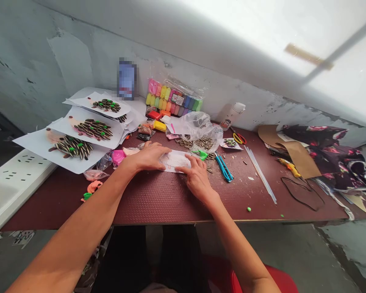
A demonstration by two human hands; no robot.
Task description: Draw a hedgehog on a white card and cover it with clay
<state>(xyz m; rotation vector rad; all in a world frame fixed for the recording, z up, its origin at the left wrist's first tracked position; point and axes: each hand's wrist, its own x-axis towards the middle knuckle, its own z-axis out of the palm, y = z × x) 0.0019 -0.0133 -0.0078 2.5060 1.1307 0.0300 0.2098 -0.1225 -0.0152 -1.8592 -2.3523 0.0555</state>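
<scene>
A small white sheet of paper (pixel 177 158) with a faint drawing and a reddish mark lies in front of me on the dark red tabletop. My left hand (pixel 151 156) holds its left edge, thumb on top. On the opposite edge, my right hand (pixel 198 175) grips the sheet between thumb and bent fingers. Beyond the right hand sit a lump of green clay (pixel 200 154) and a pile of sunflower seeds (pixel 203 142). Pink clay (pixel 118 156) is close to my left wrist. A blue utility knife (pixel 223 167) rests to the right of my right hand.
Sheets with seed-covered hedgehogs (pixel 93 129) are stacked at left beside a white power strip (pixel 18 175). Coloured clay packs (pixel 173 97) lean on the wall near a white bottle (pixel 233 116). Rightward are scissors (pixel 239 137), glue sticks (pixel 260 175), a yellow glue gun (pixel 289 167) and flowered cloth (pixel 338 162).
</scene>
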